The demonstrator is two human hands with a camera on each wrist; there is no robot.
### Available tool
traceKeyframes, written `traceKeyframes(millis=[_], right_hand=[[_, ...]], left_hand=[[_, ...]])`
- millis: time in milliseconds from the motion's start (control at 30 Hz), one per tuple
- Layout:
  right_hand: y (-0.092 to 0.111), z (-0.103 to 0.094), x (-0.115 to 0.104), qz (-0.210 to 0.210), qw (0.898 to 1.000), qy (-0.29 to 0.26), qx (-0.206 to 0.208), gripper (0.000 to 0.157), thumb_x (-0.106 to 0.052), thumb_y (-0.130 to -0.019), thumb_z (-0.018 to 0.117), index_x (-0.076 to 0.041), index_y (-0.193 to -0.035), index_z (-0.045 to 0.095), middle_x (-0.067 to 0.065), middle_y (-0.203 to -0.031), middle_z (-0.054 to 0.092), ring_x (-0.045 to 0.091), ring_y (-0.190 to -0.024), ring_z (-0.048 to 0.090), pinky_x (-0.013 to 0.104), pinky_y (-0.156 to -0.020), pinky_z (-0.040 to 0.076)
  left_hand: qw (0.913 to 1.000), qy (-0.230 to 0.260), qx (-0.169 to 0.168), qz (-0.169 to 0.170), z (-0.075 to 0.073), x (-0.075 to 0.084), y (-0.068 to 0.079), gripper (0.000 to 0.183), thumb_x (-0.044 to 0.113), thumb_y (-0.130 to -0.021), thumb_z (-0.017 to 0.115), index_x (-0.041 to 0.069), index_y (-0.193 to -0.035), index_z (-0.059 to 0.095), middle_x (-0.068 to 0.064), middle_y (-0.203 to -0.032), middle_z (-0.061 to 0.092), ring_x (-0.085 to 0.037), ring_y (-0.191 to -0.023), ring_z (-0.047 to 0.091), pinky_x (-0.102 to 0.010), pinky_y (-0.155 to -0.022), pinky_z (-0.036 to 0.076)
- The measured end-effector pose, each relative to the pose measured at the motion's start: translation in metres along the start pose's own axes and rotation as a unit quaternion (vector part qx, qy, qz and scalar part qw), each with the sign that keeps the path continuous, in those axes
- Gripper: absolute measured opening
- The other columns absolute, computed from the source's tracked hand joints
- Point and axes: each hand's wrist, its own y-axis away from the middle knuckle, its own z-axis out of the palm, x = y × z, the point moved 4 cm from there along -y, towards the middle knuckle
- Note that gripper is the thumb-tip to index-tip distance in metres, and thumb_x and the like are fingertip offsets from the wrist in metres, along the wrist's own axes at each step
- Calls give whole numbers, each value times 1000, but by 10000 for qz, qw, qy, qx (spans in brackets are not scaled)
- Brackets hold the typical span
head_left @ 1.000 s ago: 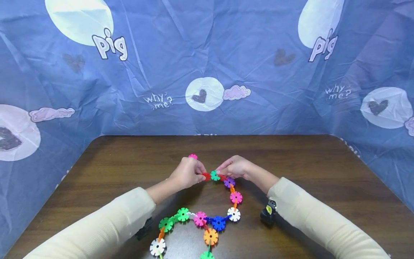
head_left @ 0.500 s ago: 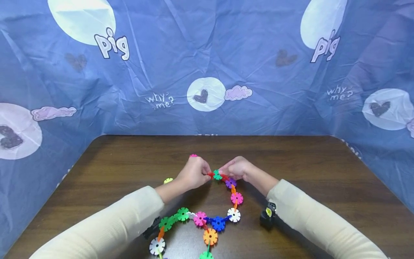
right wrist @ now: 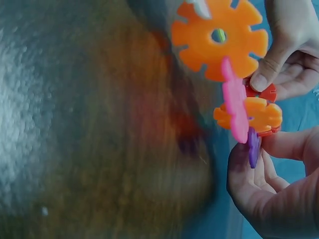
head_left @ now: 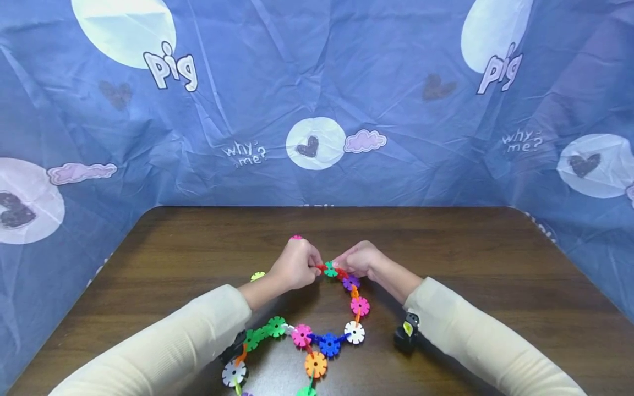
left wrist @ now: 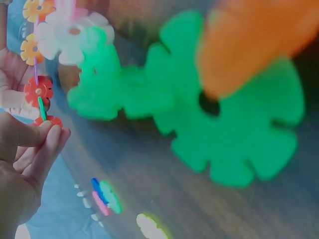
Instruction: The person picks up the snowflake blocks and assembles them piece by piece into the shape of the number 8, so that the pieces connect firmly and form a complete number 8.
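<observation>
A chain of colourful notched plastic discs, snowflake-shaped building pieces, curves across the table. At its far end my left hand (head_left: 294,265) pinches a red disc (head_left: 321,268) that meets the edge of a green disc (head_left: 331,269). Just to the right, my right hand (head_left: 360,258) holds the chain by the green disc and another red disc (head_left: 342,273). A purple disc (head_left: 351,282) hangs on below them. The left wrist view shows the left thumb and fingertips on the red disc (left wrist: 50,121), with the green disc edge-on between the two reds.
Further along, the chain runs through a white disc (head_left: 354,333), a blue disc (head_left: 329,345) and an orange disc (head_left: 315,364) toward the near edge. Loose pieces, a yellow disc (head_left: 257,275) and a pink disc (head_left: 296,237), lie beyond the left arm. Patterned blue cloth (head_left: 317,187) surrounds the table (head_left: 446,231).
My left hand has moved right, closer to the right hand, bringing the red disc along and uncovering the yellow disc. The chain's near part has shifted slightly left.
</observation>
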Motion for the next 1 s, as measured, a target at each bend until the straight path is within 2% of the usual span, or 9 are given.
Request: traceKeyframes(millis=[133,233,300,467,567,700,833,933,1000], right_hand=[[1,0,0,-15,10000,10,-1,26,-8,-86,69,7,-107,69,-7,-58,58,5,-62,54,19,-58,49],[2,-2,0,17,9999,-17,-148,29,-9,-86,69,7,-111,68,-7,-63,63,4,-65,58,22,-67,53],[3,-3,0,48,9996,12,-284,31,-10,-87,68,6,-113,67,-7,-68,67,4,-69,61,23,-71,54],[5,-4,0,71,9982,99,-579,32,-13,-89,65,3,-118,64,-6,-78,70,6,-79,64,25,-76,52],[5,-5,1,51,9975,157,-689,33,-15,-91,64,1,-120,63,-1,-92,73,12,-90,66,29,-82,53],[6,-7,3,0,9964,223,-813,35,-17,-92,62,-1,-123,62,6,-109,72,16,-100,65,30,-85,53],[7,-7,4,7,9964,226,-817,35,-19,-92,64,-2,-122,63,8,-112,71,16,-100,65,28,-82,53],[8,-7,4,31,9967,204,-787,34,-19,-91,65,-2,-121,64,7,-110,72,15,-99,66,28,-81,53],[9,-7,5,17,9965,188,-813,34,-19,-91,65,-1,-121,64,5,-106,73,14,-97,66,29,-82,53]], left_hand=[[9994,-155,-60,287,-3,2,-1,9,-4,-70,75,2,-64,72,-4,-57,67,-3,-52,46,-12,-47,38],[9988,-122,-126,461,-5,2,-2,10,-2,-71,77,3,-64,72,-5,-58,69,-2,-52,52,-11,-48,41],[9986,-62,-247,459,-6,3,-2,9,0,-71,79,3,-66,73,-6,-62,71,-3,-54,59,-11,-50,46],[9976,72,-687,-19,-12,-2,-1,14,6,-68,85,3,-78,75,-8,-73,75,-12,-67,71,-18,-62,55],[9959,109,-845,-296,-23,-10,3,19,5,-68,85,1,-84,75,-9,-77,76,-14,-71,72,-22,-66,57],[9945,-256,-873,-515,-44,-27,12,17,2,-68,83,0,-83,74,-11,-77,75,-15,-71,70,-25,-66,57],[9881,-933,-971,-747,-56,-47,27,19,4,-65,85,1,-80,73,-8,-73,72,-14,-69,65,-27,-65,55],[9833,-1123,-1049,-979,-58,-60,38,25,6,-64,86,1,-83,72,-7,-74,69,-14,-70,61,-28,-66,54],[9827,-1076,-1026,-1108,-57,-66,43,26,6,-63,86,1,-84,71,-8,-75,68,-15,-70,61,-29,-67,54]])
